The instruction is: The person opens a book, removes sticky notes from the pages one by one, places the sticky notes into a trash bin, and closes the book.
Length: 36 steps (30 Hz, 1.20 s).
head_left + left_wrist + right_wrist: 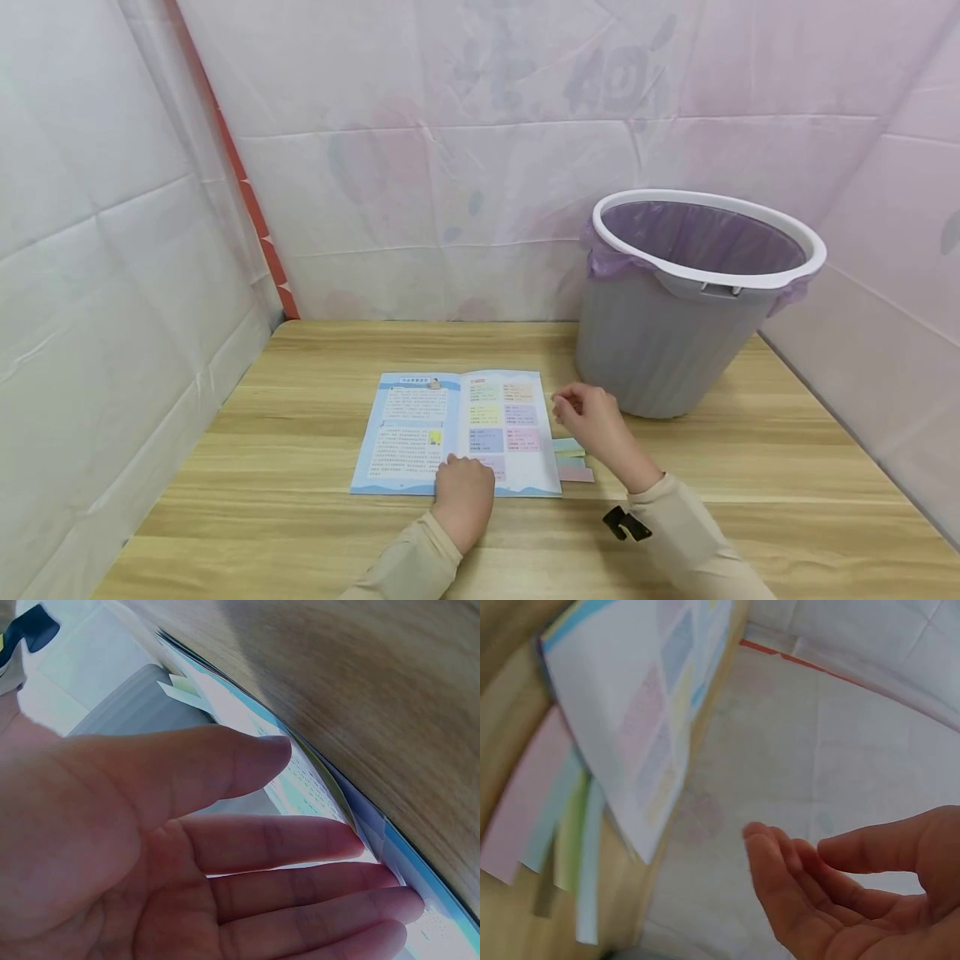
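Note:
An open booklet (412, 404) lies on the table, with blocks of text on its left page and coloured boxes on its right page. Across its lower middle rests my left hand (465, 492); the left wrist view shows its fingers (300, 892) extended against the pages. My right hand (596, 425) hovers just beyond the booklet's right edge. In the right wrist view its fingers (769, 874) are loosely bent, with nothing visible between them and the thumb. Several pastel paper strips (532, 799) in pink, blue and green stick out from the booklet's right side, below that hand.
A grey bin (652, 350) with a white rim and a purple liner (697, 233) stands at the back right of the wooden table (300, 542). White cloth (450, 167) hangs behind and along both sides. A black fastener (627, 524) is at the right sleeve.

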Tool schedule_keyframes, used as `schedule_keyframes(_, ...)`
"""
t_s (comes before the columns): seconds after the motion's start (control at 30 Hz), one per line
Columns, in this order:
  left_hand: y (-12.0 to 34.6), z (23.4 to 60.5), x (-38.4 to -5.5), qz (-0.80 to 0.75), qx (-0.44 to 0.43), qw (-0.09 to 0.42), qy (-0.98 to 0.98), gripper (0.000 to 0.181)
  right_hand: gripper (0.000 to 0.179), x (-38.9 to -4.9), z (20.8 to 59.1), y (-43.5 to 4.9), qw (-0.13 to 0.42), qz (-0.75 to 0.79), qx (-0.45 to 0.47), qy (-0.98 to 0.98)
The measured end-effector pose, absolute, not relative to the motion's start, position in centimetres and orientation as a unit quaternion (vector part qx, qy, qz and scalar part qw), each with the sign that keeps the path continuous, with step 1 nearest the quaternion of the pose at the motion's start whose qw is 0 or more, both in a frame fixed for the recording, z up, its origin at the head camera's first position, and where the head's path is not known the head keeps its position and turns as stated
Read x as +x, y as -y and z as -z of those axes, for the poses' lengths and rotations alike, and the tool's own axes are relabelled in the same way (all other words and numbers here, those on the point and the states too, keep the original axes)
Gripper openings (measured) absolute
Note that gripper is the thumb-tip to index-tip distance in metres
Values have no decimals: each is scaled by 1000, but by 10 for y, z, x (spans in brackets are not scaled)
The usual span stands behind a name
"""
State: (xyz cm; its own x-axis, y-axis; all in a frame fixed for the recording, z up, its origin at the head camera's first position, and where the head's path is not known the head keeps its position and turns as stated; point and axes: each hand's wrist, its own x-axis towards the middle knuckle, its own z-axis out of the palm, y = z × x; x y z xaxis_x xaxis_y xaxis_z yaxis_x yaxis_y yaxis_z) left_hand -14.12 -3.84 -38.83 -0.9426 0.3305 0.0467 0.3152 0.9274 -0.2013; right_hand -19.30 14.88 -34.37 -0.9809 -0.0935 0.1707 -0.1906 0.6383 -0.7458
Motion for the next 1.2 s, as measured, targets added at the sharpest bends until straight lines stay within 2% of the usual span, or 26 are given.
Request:
schedule_keyframes(0.3,37,389,-140,-87,-163,43,982,10,16,-194,367,-148,-25,-388,43,920)
schedule_keyframes(0.6,37,388,-140,-83,-166,53,981,9,17,-192,371,-145,-23,-389,52,919)
schedule_keyframes(0.83,39,386,-141,-91,-171,59,979,10,21,-196,371,-150,-58,-459,31,886)
schedule_keyframes(1.03,43,385,-145,-89,-170,48,980,13,34,-197,370,-152,-60,-488,21,871)
schedule_keyframes(1.2,46,379,-145,-67,-163,41,983,15,47,-195,366,-155,-96,-524,18,846)
